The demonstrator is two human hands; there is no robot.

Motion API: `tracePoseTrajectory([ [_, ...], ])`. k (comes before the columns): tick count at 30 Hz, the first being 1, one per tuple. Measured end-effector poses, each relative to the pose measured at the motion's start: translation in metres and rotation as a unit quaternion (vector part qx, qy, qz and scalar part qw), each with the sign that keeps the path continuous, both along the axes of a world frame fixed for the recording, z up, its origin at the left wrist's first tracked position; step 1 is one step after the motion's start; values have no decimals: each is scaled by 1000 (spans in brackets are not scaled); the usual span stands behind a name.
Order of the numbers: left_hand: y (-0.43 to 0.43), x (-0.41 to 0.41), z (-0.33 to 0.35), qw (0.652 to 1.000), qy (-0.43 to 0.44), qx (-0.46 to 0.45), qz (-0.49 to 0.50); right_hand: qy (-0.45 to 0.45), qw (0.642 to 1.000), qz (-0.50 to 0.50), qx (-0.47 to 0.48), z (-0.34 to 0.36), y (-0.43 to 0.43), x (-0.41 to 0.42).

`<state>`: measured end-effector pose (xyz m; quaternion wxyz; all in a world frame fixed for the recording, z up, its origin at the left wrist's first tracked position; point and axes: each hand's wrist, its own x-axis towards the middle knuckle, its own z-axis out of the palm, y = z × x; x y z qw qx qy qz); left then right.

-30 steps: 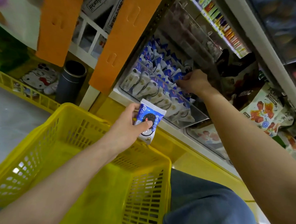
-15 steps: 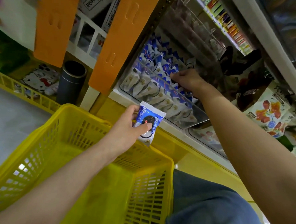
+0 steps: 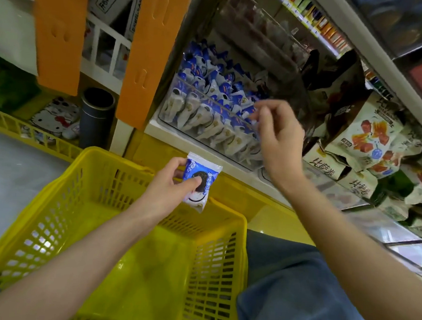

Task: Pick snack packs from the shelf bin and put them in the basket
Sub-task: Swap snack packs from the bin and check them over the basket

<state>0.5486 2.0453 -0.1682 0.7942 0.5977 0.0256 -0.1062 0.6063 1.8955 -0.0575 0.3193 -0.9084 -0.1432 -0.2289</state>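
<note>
My left hand point(image 3: 165, 186) holds a blue and white snack pack point(image 3: 200, 181) with a dark cookie printed on it, just above the far rim of the yellow basket point(image 3: 102, 168). The clear shelf bin point(image 3: 182, 127) behind it is packed with several rows of the same packs point(image 3: 208, 98). My right hand point(image 3: 278, 136) hovers over the bin's front right corner, blurred, its fingers loosely curled towards the packs. Whether the fingertips pinch a pack is unclear against the packs behind. The basket's floor shows no packs.
Orange panels point(image 3: 149, 58) stand left of the bin, with a dark cylinder point(image 3: 97, 117) below them. Bags of other snacks point(image 3: 367, 136) fill the shelf to the right. A blue-clad knee point(image 3: 296, 286) is beside the basket's right wall.
My right hand has lifted out of the bin and come towards me. My left hand keeps the pack over the basket's far rim, almost unmoved.
</note>
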Motion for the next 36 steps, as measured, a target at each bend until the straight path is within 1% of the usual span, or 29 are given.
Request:
tracePoseTrajectory([
  [2, -3, -4, -3, 1000, 20, -23, 7, 4, 998, 56, -10, -19, -1, -34],
  [3, -5, -6, -4, 999, 25, -26, 10, 28, 997, 68, -24, -31, -1, -48],
  [5, -8, -10, -8, 999, 25, -25, 9, 106, 992, 54, -38, -57, 0, -68],
  [7, -10, -15, -13, 999, 22, -22, 7, 201, 979, 14, 7, -77, 2, -81],
  [9, -12, -19, -18, 999, 27, -19, 7, 261, 962, -19, 85, -89, 6, -89],
  [13, -16, -25, -25, 999, 46, -18, -8, 282, 944, -48, 163, -100, 9, -91],
  [18, -17, -28, -30, 997, 64, 12, -35, 361, 904, -55, 223, -106, 1, -84],
  [22, -16, -28, -31, 998, 65, 23, -3, 387, 892, -25, 231, -113, -1, -82],
  [25, -15, -30, -36, 997, 52, 53, 17, 453, 854, -11, 257, -116, -3, -83],
  [26, -15, -31, -37, 996, 56, 61, 17, 470, 843, -9, 260, -117, -4, -85],
  [27, -16, -32, -38, 996, 61, 68, 15, 474, 841, -9, 259, -118, -4, -86],
  [28, -17, -33, -40, 995, 70, 72, 13, 460, 854, -10, 244, -119, -4, -87],
  [29, -18, -33, -41, 994, 82, 72, 10, 426, 881, -10, 205, -120, -4, -88],
  [31, -20, -35, -42, 992, 111, 66, 5, 327, 943, 1, 68, -123, -5, -91],
  [32, -21, -35, -42, 990, 123, 61, 5, 279, 960, 11, 5, -125, -6, -92],
  [33, -21, -35, -42, 990, 132, 57, 7, 244, 969, 22, -34, -125, -7, -93],
  [34, -23, -36, -41, 989, 139, 53, 10, 225, 973, 31, -48, -125, -7, -93],
  [36, -25, -36, -41, 987, 154, 39, 26, 217, 975, 33, -37, -125, -7, -93],
])
